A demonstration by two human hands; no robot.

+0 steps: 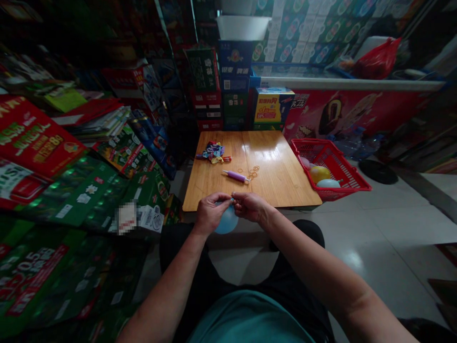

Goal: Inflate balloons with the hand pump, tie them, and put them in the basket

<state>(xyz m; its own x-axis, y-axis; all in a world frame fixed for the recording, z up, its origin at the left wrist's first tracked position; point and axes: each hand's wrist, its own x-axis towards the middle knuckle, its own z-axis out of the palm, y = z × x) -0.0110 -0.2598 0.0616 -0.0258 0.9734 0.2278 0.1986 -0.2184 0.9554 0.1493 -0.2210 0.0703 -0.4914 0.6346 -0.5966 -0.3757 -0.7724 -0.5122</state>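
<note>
A small inflated light-blue balloon hangs below my two hands, just in front of the near table edge. My left hand pinches its neck between thumb and fingers. Close against it, my right hand has its fingers closed at the same neck; whether a rubber band is in them is too small to tell. On the wooden table beyond lies a purple hand pump with white ends. Several loose rubber bands lie beside the pump. A heap of uninflated balloons sits at the table's far left.
A red plastic basket holding several inflated balloons stands at the table's right. Stacked drink cartons crowd the left side. More boxes stand behind the table, beside a freezer with a red bag on top.
</note>
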